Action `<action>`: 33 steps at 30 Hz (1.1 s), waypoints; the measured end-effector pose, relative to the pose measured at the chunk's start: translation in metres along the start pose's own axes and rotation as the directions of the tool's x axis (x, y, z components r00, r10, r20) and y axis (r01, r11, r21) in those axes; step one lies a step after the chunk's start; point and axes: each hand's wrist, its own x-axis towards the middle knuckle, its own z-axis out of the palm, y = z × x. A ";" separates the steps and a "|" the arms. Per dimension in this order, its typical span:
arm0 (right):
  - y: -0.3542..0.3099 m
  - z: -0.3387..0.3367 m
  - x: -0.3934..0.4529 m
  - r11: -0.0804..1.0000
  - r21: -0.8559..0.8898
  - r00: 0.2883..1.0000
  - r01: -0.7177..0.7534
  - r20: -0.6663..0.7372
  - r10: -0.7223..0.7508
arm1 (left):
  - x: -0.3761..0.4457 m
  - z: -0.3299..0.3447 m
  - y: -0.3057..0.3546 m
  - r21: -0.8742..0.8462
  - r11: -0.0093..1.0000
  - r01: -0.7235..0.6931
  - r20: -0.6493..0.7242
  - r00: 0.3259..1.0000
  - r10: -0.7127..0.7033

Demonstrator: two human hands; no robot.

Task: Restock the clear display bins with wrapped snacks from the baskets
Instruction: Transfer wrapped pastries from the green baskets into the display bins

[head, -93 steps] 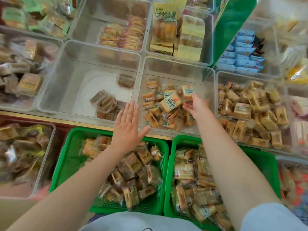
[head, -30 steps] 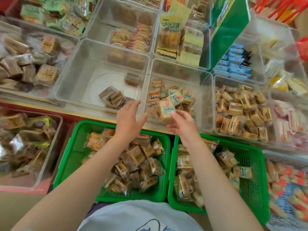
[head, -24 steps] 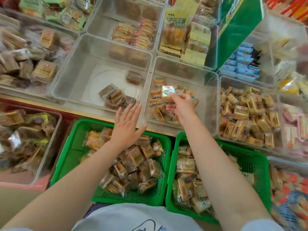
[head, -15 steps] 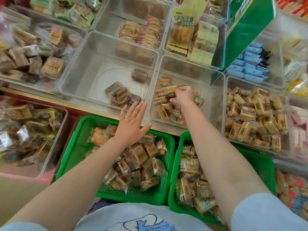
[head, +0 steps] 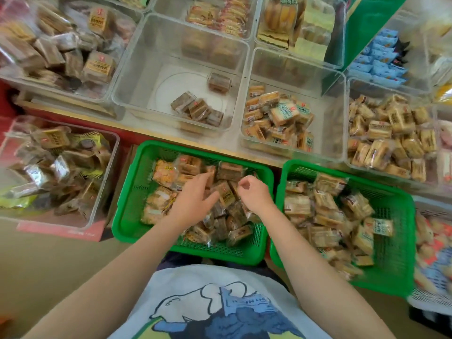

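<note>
Blurrily, both hands reach into the left green basket (head: 127, 216): left hand (head: 193, 199) spread, right hand (head: 254, 192) seemingly curled empty.

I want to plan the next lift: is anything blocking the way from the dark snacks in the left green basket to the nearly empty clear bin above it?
Nothing visible does. The left green basket and the clear bin are both open-topped.
</note>
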 end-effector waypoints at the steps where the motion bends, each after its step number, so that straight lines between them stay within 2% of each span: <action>1: 0.013 0.016 0.002 0.985 -0.164 0.998 -0.045 0.029 0.051 | -0.008 0.003 -0.007 -0.033 0.999 0.034 0.041 0.999 -0.032; 3: 0.035 0.041 0.001 0.906 -0.411 0.987 -0.102 0.071 0.143 | -0.020 0.007 -0.015 -0.085 0.993 0.081 0.084 0.994 -0.074; 4: 0.042 0.050 -0.002 0.870 -0.481 0.984 -0.107 0.076 0.163 | -0.025 0.008 -0.018 -0.107 0.990 0.094 0.085 0.993 -0.085; 6: 0.052 0.061 -0.003 0.847 -0.521 0.990 -0.101 0.031 0.137 | -0.030 0.007 -0.021 -0.149 0.983 0.109 0.080 0.992 -0.097; 7: 0.053 0.062 -0.004 0.866 -0.488 0.992 -0.111 -0.008 0.123 | -0.031 0.006 -0.023 -0.163 0.980 0.110 0.078 0.992 -0.099; 9: 0.050 0.054 -0.004 0.951 -0.265 0.987 -0.161 -0.063 0.149 | -0.031 0.001 -0.024 -0.167 0.980 0.106 0.075 0.993 -0.095; 11: 0.039 0.036 -0.011 0.980 0.080 0.979 -0.181 -0.076 0.187 | -0.028 -0.005 -0.026 -0.159 0.984 0.078 0.062 0.996 -0.068; 13: 0.025 0.015 -0.025 0.912 0.392 0.982 -0.121 -0.089 0.168 | -0.025 -0.011 -0.025 -0.133 0.991 -0.002 0.039 0.999 0.007; 14: 0.016 0.005 -0.033 0.867 0.491 0.987 -0.082 -0.083 0.140 | -0.023 -0.014 -0.022 -0.113 0.992 -0.063 0.023 0.998 0.066; 16: -0.001 -0.011 -0.043 0.829 0.559 0.998 -0.017 -0.046 0.051 | -0.019 -0.020 -0.015 -0.086 0.980 -0.182 -0.015 0.983 0.181; 19: -0.025 -0.031 -0.049 0.825 0.563 0.998 0.055 0.002 -0.067 | -0.010 -0.033 -0.001 0.000 0.960 -0.280 -0.079 0.957 0.280; 22: -0.048 -0.046 -0.046 0.803 0.590 0.994 0.084 0.010 -0.112 | 0.001 -0.049 0.010 0.098 0.945 -0.313 -0.087 0.943 0.321; 25: -0.072 -0.054 -0.033 0.830 0.546 0.992 0.114 -0.025 -0.120 | 0.010 -0.063 0.016 0.125 0.947 -0.295 -0.141 0.940 0.311; 28: -0.098 -0.057 -0.014 0.840 0.522 0.989 0.148 -0.102 -0.111 | 0.025 -0.084 0.018 0.177 0.965 -0.193 -0.307 0.921 0.240; 30: -0.111 -0.058 0.001 0.885 0.414 0.970 0.213 -0.195 -0.142 | 0.043 -0.103 0.016 0.189 0.977 -0.097 -0.425 0.889 0.171; 33: -0.115 -0.055 0.023 0.961 0.081 0.943 0.264 -0.231 -0.240 | 0.076 -0.129 0.014 0.157 0.985 -0.066 -0.482 0.866 0.135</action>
